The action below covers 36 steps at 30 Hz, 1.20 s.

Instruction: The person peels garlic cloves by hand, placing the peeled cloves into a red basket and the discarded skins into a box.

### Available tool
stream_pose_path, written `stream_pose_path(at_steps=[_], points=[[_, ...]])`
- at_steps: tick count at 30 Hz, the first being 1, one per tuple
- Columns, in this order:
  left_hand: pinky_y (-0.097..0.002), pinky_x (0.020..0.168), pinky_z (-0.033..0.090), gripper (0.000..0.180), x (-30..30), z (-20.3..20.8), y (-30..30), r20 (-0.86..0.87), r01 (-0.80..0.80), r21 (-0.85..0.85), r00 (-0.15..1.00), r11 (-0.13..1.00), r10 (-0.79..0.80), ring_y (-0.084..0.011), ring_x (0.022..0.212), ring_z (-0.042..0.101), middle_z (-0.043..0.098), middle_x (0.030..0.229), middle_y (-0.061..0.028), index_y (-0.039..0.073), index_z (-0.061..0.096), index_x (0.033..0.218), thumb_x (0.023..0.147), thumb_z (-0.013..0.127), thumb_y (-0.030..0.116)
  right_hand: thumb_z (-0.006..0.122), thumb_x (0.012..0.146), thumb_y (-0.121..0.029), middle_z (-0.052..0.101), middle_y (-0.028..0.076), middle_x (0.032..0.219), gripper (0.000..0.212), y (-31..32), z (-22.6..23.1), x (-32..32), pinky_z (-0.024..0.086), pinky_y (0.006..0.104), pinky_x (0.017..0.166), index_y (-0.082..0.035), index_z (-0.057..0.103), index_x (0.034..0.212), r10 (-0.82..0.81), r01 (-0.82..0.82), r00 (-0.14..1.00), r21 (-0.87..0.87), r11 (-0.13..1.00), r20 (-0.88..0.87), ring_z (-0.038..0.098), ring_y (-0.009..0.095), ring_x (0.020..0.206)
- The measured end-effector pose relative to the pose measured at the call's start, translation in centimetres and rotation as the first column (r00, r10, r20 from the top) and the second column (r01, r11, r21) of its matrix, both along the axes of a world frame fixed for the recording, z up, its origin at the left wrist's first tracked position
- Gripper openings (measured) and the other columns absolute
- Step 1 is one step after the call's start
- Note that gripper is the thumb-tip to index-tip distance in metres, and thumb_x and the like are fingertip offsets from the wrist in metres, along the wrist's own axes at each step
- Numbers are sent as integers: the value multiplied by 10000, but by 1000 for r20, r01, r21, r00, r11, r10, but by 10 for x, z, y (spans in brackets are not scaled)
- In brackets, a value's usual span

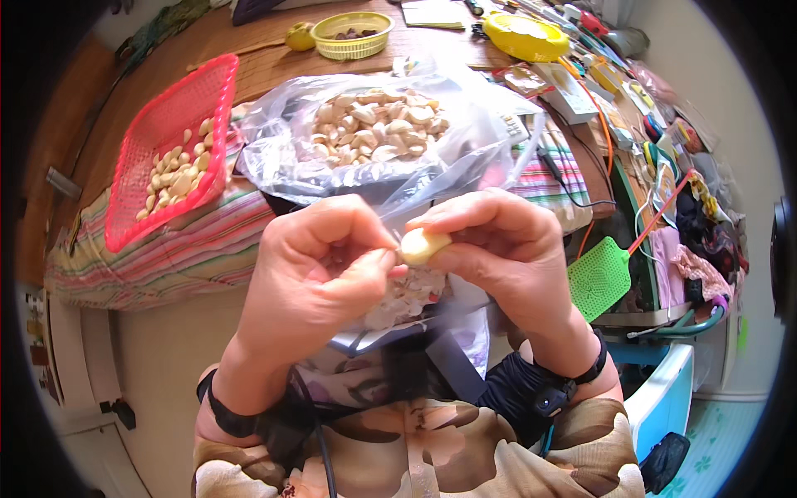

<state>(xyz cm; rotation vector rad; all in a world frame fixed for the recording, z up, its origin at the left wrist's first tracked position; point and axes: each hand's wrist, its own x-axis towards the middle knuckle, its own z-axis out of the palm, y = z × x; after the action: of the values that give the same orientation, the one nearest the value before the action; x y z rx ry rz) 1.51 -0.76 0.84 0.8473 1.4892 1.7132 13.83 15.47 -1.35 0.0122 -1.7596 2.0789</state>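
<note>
A: What is the right hand (506,257) doing?

B: It's pinching a smooth, pale yellow garlic clove (425,246) between the thumb and fingers. The clove is up in the air, right in the middle.

A: And the left hand (320,274)?

B: Its fingers are curled in, with the tips pinched together at the clove's left end. There may be a bit of skin in them — too small for me to tell.

A: So which step is this?

B: Peeling, I think. The clove looks almost bare, so maybe the end of it.

A: What does the next move need?

B: A steady right hand, I'd say, and a little pull from the left to get any last skin off. Not too hard — a smooth clove could slip out!

A: What's below the hands?

B: A messy heap of thin, papery, whitish skins (407,303).

A: And farther out?

B: A big, crinkly, see-through plastic bag (270,124) full of plump, tan-white cloves (378,124). To its left is a red plastic basket with holes (137,158), with bare, creamy cloves (178,176) inside. That looks like a good home for this one.
</note>
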Motion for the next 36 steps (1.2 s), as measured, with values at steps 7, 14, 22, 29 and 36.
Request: stream_pose_path(at_steps=[7, 14, 22, 29, 36], points=[[-172, 489, 451, 112, 2, -1, 4, -55, -33, 24, 998, 999, 34, -38, 581, 569, 622, 755, -24, 34, 586, 809, 852, 540, -58, 684, 822, 46, 680, 180, 1033, 215, 8, 5, 1, 574, 303, 787, 41, 626, 1029, 74, -62, 996, -212, 975, 51, 683, 205, 909], [-214, 567, 504, 117, -2, -1, 1, -18, 40, -59, 999, 997, -41, -77, 628, 609, 656, 789, -66, -35, 651, 924, 891, 539, -34, 678, 846, 1, 680, 145, 1028, 243, 16, -1, 0, 558, 281, 792, 35, 599, 1073, 47, -49, 999, -223, 974, -17, 676, 176, 900], [-247, 676, 533, 186, 2, -9, 4, -89, 3, 35, 996, 999, 0, -150, 721, 652, 691, 865, -132, -64, 653, 1068, 905, 616, 17, 637, 861, 77, 659, 102, 1082, 232, 12, -5, -4, 514, 252, 869, 34, 598, 1086, 46, -45, 992, 11, 999, -115, 633, 137, 1016], [-257, 711, 560, 137, 2, -11, 4, -83, -7, 69, 996, 998, 13, -157, 776, 678, 689, 888, -125, -68, 653, 1003, 877, 651, -16, 641, 850, 86, 616, 86, 1103, 228, 6, -1, -4, 512, 234, 823, 26, 606, 1067, 4, 8, 993, 105, 994, -120, 619, 109, 970], [-254, 755, 552, 163, 0, -9, 5, -67, 35, 9, 997, 999, -35, -149, 811, 674, 686, 908, -112, -65, 637, 1041, 887, 630, -14, 650, 845, 77, 623, 42, 1002, 224, 7, -3, -3, 516, 231, 805, 11, 621, 1057, -9, 17, 997, 106, 994, -78, 627, 99, 934]])
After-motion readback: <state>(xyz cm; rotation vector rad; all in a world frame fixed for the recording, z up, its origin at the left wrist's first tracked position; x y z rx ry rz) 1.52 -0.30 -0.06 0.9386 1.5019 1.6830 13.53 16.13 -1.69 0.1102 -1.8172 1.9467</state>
